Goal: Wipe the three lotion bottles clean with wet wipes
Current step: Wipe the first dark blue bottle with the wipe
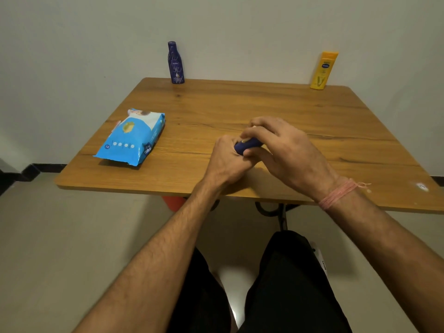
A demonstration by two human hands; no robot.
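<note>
Small dark-blue bottle (pixel 247 144) held low over the wooden table (pixel 264 104), near its front edge, left hand (pixel 228 159) and right hand (pixel 283 150) both curled round it. NIVEA bottle (pixel 176 63), yellow Vaseline bottle (pixel 323 70) upright at back. Blue wipes pack (pixel 133 138), "mee" legible, lying left.

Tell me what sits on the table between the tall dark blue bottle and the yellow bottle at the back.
Nothing: in the head view, only bare wooden table runs between the dark blue bottle and the yellow bottle.

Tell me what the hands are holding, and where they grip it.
A small dark blue bottle: left hand grips one end, right hand covers the other.
</note>
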